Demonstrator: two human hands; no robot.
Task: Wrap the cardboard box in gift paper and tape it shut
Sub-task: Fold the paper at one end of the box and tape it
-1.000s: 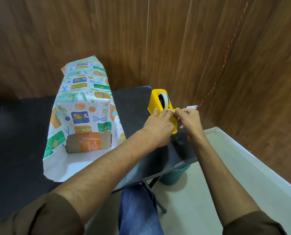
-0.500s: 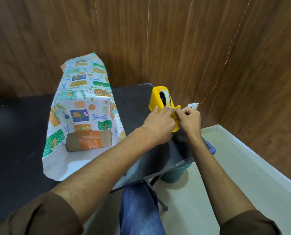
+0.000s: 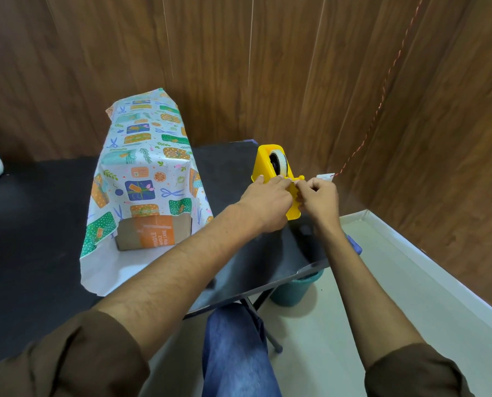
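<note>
— Where are our hands?
— Our left hand (image 3: 267, 200) grips the yellow tape dispenser (image 3: 263, 164); our right hand (image 3: 320, 199) pinches at its cutter. We should pull straight, then tear downward.
— The box?
— Farther left, the cardboard box (image 3: 153, 233) sits under draped gift paper (image 3: 147, 156).

On the table (image 3: 38, 213), gift paper (image 3: 147, 156) lies over the box (image 3: 153, 234) — tape dispenser (image 3: 266, 163) to their right.

Brown sleeves (image 3: 67, 356) bunched above bare forearms, blue jeans (image 3: 234, 353)
</note>
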